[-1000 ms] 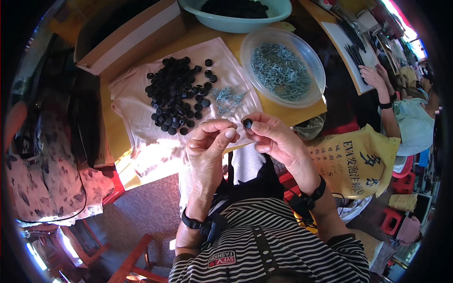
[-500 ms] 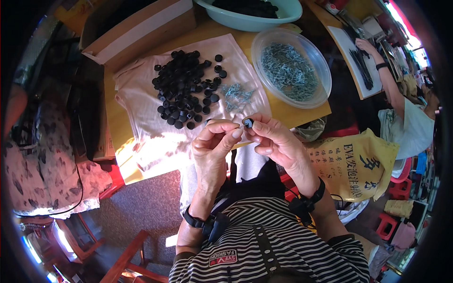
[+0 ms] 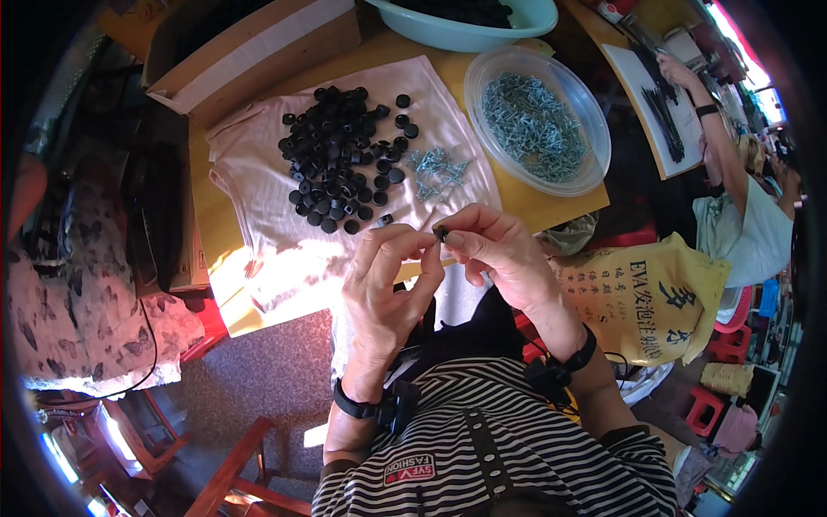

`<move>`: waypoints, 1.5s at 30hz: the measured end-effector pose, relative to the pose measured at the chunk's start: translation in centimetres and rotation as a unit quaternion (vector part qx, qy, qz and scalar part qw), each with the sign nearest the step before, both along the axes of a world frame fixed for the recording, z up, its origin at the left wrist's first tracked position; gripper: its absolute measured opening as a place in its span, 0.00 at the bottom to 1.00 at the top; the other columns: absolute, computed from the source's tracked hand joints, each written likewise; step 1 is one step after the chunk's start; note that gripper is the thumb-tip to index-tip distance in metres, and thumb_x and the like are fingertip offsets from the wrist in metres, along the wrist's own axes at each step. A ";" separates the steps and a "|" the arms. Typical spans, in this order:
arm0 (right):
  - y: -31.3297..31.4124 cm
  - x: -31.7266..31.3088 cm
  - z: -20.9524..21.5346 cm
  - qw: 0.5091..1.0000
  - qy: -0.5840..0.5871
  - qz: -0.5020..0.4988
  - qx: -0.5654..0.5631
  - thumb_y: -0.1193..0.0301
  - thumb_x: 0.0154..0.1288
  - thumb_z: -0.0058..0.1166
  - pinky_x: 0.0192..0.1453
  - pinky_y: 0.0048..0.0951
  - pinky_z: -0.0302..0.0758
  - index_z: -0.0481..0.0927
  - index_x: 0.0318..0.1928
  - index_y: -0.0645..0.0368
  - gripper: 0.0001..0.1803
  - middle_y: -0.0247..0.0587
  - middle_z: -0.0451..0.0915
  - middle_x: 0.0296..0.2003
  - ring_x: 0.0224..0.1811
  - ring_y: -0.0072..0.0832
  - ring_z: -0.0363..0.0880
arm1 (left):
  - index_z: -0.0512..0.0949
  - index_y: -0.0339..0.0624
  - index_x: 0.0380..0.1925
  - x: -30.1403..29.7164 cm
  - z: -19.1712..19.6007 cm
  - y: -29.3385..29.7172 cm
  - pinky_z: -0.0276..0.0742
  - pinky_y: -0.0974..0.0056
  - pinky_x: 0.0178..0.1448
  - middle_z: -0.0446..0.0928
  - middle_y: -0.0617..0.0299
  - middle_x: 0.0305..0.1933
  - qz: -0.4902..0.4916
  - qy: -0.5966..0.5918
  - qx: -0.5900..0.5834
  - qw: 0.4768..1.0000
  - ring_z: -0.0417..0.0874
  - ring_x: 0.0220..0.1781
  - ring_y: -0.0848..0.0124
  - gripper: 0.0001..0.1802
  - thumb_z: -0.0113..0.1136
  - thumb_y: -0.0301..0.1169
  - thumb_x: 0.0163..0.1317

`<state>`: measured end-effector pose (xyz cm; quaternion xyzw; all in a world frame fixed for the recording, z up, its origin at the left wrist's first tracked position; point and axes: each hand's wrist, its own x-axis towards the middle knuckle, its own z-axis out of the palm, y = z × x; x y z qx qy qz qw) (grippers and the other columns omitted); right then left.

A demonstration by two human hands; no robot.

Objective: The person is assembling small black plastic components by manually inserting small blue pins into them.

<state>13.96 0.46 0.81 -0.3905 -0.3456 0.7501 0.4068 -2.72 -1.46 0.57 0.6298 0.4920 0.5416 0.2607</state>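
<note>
In front of my chest, over the table's near edge, both hands are raised fingertip to fingertip. My right hand point(image 3: 508, 258) pinches a small black round cap point(image 3: 441, 233) between thumb and forefinger. The bent thumb and forefinger of my left hand point(image 3: 383, 280) close against the cap's left side; whatever they hold is too small to make out. Just beyond lies a heap of similar black caps point(image 3: 332, 159) on a pale pink cloth point(image 3: 250, 181), beside a small pile of silvery screws point(image 3: 438, 171). One stray cap point(image 3: 385, 221) rests close to my left fingers.
A clear round tub point(image 3: 598, 172) of screws stands right of the cloth. Behind are a pale green basin point(image 3: 431, 33) with black pieces and a cardboard box point(image 3: 258, 53). A yellow sack point(image 3: 620, 297) sits to the right. Another person's hand point(image 3: 680, 72) works at a farther table.
My left thumb and fingers have shifted and bent more against the black cap, which has turned in my right fingers. The view has moved slightly. The other person's hand has moved slightly.
</note>
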 end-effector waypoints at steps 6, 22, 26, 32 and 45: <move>0.2 -0.2 0.0 1.000 -0.026 -0.007 0.008 0.72 0.63 0.59 0.28 0.16 0.75 0.78 0.47 0.65 0.14 0.36 0.80 0.37 0.34 0.16 0.78 | 0.78 0.34 0.32 -0.3 -0.6 0.5 0.73 0.73 0.40 0.77 0.62 0.36 -0.048 -0.087 -0.100 0.990 0.76 0.34 0.77 0.07 0.64 0.18 0.52; 1.1 1.3 -1.4 0.999 0.010 -0.040 0.031 0.75 0.62 0.59 0.32 0.21 0.79 0.76 0.45 0.63 0.11 0.36 0.79 0.35 0.33 0.18 0.78 | 0.82 0.40 0.36 -2.7 -0.1 7.5 0.73 0.65 0.36 0.77 0.59 0.33 -0.008 0.267 0.024 0.963 0.77 0.32 0.65 0.12 0.66 0.21 0.48; 1.0 1.7 -1.6 0.999 -0.001 -0.043 0.023 0.76 0.63 0.58 0.32 0.20 0.79 0.76 0.45 0.63 0.11 0.35 0.78 0.36 0.34 0.18 0.78 | 0.81 0.40 0.32 -1.8 -0.2 8.0 0.73 0.60 0.45 0.76 0.60 0.35 -0.017 0.328 -0.022 0.944 0.76 0.38 0.62 0.11 0.67 0.25 0.46; 0.8 1.9 -0.9 0.999 -0.028 -0.037 0.002 0.75 0.63 0.57 0.34 0.19 0.77 0.76 0.46 0.64 0.12 0.34 0.78 0.36 0.34 0.16 0.77 | 0.80 0.39 0.32 -1.5 0.0 8.0 0.73 0.62 0.44 0.76 0.59 0.35 -0.020 0.286 -0.055 0.956 0.78 0.37 0.63 0.11 0.67 0.24 0.46; -0.4 0.5 2.6 0.994 0.000 -0.048 0.101 0.72 0.64 0.58 0.32 0.18 0.76 0.77 0.47 0.63 0.12 0.36 0.81 0.38 0.33 0.18 0.79 | 0.77 0.34 0.42 -0.1 -0.5 1.0 0.78 0.72 0.47 0.78 0.59 0.43 -0.147 -0.404 -0.183 0.884 0.80 0.40 0.76 0.17 0.65 0.14 0.52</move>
